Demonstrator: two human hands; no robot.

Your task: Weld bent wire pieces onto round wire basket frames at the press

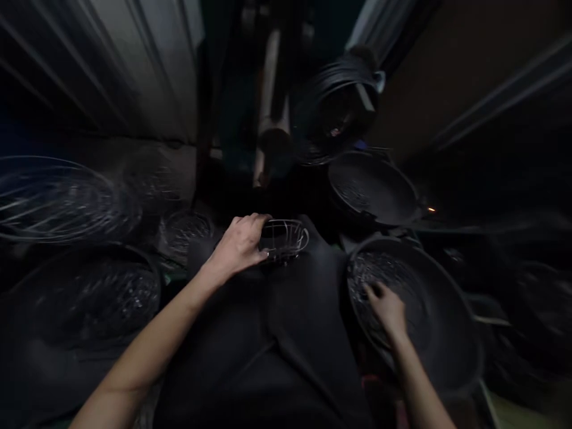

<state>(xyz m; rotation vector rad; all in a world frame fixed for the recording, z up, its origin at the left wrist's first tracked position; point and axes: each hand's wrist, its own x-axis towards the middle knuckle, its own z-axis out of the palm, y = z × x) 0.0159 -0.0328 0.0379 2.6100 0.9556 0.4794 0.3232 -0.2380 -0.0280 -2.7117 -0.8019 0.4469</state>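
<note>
The left hand was clamped over the rim of a small wire basket, which sat on dark cloth, seemingly the person's lap. The right hand lay on a tangle of wire inside a black basin, though I could not tell whether it had closed on any. Held by one side, the basket could have tipped, and in that dim light, sharp wire ends could have pricked the fingers.
</note>
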